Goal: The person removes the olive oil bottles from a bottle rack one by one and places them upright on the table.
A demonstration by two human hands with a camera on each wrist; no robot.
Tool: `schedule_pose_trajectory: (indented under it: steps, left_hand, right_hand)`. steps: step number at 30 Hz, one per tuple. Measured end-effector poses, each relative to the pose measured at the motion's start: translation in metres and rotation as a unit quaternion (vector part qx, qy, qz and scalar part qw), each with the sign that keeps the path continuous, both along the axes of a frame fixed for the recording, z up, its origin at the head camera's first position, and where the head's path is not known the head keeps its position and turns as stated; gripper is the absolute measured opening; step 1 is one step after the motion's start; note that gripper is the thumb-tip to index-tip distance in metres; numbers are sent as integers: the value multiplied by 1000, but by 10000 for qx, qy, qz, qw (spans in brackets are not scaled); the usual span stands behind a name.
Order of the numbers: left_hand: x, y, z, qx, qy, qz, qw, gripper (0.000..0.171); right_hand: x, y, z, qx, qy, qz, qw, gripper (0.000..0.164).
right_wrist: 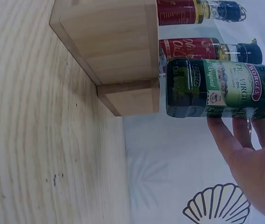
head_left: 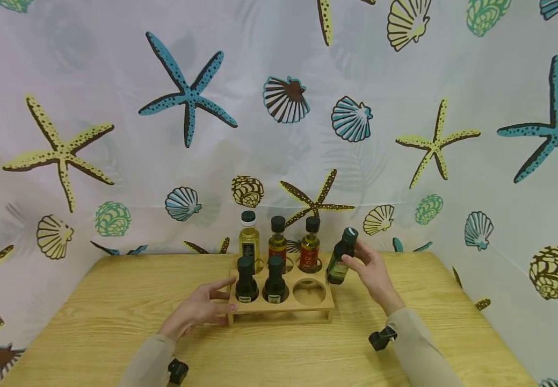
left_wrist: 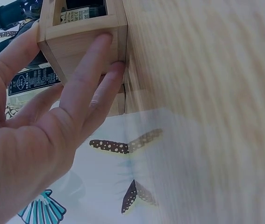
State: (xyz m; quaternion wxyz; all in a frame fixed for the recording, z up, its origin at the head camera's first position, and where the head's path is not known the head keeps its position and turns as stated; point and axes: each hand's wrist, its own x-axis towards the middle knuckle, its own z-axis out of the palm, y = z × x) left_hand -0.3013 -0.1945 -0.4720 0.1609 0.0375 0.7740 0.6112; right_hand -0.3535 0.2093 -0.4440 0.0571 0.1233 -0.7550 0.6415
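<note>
A wooden bottle rack [head_left: 285,308] stands on the table, with a round hole at its front right. My left hand [head_left: 203,305] rests spread against the rack's left end; in the left wrist view its straight fingers [left_wrist: 95,56] lie along the side panel. With my right hand [head_left: 372,271] I grip a dark green olive oil bottle [head_left: 339,263], its green label reading Borges. That bottle is tilted, cap leaning right, and its base is raised beside the rack's right end. Two dark bottles, the left one [head_left: 246,275] and its neighbour [head_left: 275,275], sit in the front row.
In the back row stand a clear bottle of yellow oil [head_left: 249,239] and two red-labelled bottles, one in the middle [head_left: 277,245] and one further right [head_left: 310,250]. A shell-and-starfish patterned cloth [head_left: 279,150] hangs behind and at both sides of the wooden table [head_left: 129,301].
</note>
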Motion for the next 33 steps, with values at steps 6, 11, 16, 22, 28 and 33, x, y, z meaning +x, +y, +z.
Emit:
schedule_pose_trajectory:
  steps: [6,11,16,22,28,33]
  left_hand:
    - [1,1,2,1,29,10,10000,80]
    - [0,2,4,-40,35,44,10000,79]
    - [1,2,4,-95,47,0,9999,78]
    - [0,2,5,-135,106,-20,9999,79]
    - [1,1,4,-153,97,-29,9998,79]
    - [2,1,4,-143,93,-50,9998,79]
  right_hand:
    - [-7,6,3,-158,0,-32,9999,62]
    - [-14,12,0,-67,46,-136,9999,63]
    - [-17,19,-5,-20,44,-122,9999,65]
    - [-22,22,-7,401,28,-169,9990,68]
    - [-29,23,-11,612,-44,-44,9981,71]
    - [-33,25,-14,568,-80,81,9983,73]
